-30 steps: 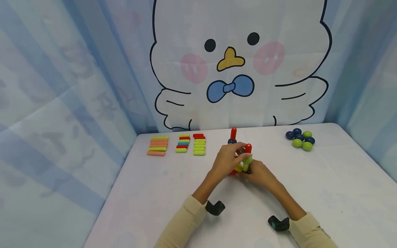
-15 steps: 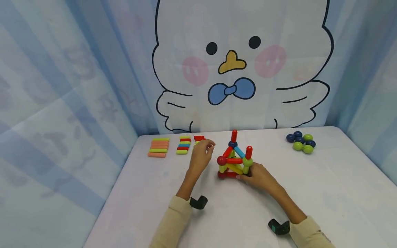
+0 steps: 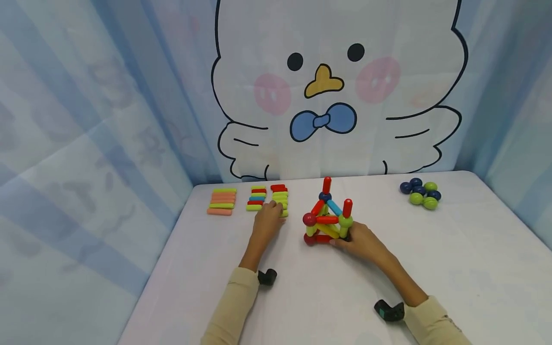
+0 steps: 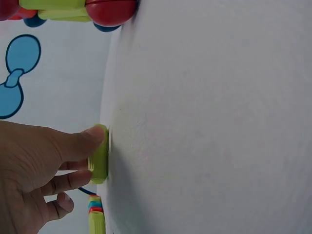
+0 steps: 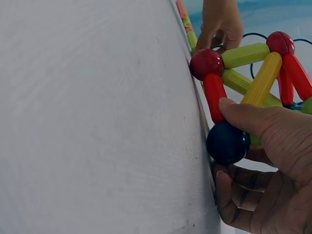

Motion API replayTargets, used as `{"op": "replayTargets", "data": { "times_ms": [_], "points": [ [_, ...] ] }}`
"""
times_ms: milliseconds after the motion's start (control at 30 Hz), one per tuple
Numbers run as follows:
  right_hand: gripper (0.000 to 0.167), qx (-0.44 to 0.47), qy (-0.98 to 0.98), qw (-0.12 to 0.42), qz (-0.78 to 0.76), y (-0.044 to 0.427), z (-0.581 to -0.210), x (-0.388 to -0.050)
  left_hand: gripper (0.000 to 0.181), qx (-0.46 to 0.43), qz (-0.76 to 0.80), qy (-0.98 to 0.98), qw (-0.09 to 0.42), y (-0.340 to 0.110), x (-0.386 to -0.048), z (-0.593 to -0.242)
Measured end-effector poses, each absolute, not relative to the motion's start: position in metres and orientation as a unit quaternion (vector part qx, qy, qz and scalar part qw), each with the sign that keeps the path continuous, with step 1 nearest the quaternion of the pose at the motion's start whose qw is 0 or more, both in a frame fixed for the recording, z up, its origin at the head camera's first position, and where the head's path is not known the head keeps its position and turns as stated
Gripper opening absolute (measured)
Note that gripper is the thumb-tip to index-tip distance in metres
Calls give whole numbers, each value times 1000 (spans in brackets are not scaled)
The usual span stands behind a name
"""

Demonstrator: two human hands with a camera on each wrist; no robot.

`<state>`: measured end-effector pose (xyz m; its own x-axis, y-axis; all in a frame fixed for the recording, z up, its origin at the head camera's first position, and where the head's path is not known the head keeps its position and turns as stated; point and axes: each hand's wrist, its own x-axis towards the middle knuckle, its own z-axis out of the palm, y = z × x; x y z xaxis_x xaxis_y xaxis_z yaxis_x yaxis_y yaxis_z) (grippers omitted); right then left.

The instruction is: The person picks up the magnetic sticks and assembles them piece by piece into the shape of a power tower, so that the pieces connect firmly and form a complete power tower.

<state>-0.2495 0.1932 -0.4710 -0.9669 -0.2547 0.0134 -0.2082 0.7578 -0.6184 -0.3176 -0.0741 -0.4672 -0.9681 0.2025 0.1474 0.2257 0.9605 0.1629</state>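
Note:
A ball-and-rod structure [image 3: 327, 220] of red, yellow, green and blue pieces stands at the table's middle. Two red rods point up from its top. My right hand [image 3: 362, 243] grips its lower right corner, the thumb on a red rod [image 5: 213, 97] beside a dark blue ball [image 5: 228, 142]. To the left, my left hand [image 3: 266, 223] is at the front of the right-hand column of rods. Its thumb and fingers pinch a green rod [image 4: 100, 158] in the left wrist view, at the table surface. In the head view the hand partly hides that rod.
Left of the left hand lie a mixed-colour column of rods [image 3: 257, 199] and a column of salmon and green rods [image 3: 222, 201]. Several loose blue and green balls [image 3: 420, 193] sit at the back right. A printed curtain [image 3: 323, 143] hangs behind the table [image 3: 310, 297].
My left hand has left the top of the structure and moved left to the rods, where it now pinches a green one. The right hand keeps its hold on the structure.

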Motion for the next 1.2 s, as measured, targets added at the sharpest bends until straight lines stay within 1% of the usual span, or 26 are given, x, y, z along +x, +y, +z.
{"op": "replayTargets", "data": {
  "times_ms": [100,200,400,467,567,667,767,867,967,1200],
  "points": [
    [59,-128,936,36,-326,194,-470,-251,33,-118,-66,-989,51,-69,-318,-467],
    [60,-126,936,35,-325,194,-470,-251,36,-118,-93,-988,23,-67,-317,-468],
    [61,-125,935,30,-331,194,-471,-249,30,-119,-241,-961,-63,-67,-312,-465],
    [61,-127,935,29,-331,194,-472,-249,29,-139,-298,-942,-76,-68,-310,-462],
    [60,-128,934,28,-331,194,-472,-250,28,-164,-392,-903,-69,-68,-307,-456],
    [59,-129,934,26,-332,194,-472,-250,27,-176,-474,-862,-37,-65,-302,-446],
    [59,-130,934,22,-331,194,-472,-249,30,-184,-523,-832,0,-61,-295,-433],
    [59,-130,935,17,-330,194,-473,-249,32,-199,-534,-821,28,-57,-288,-422],
    [60,-129,935,13,-330,194,-473,-248,33,-221,-509,-831,41,-53,-282,-416],
    [62,-126,933,16,-335,192,-473,-248,35,-238,-453,-859,36,-50,-276,-419]
  ]
}}
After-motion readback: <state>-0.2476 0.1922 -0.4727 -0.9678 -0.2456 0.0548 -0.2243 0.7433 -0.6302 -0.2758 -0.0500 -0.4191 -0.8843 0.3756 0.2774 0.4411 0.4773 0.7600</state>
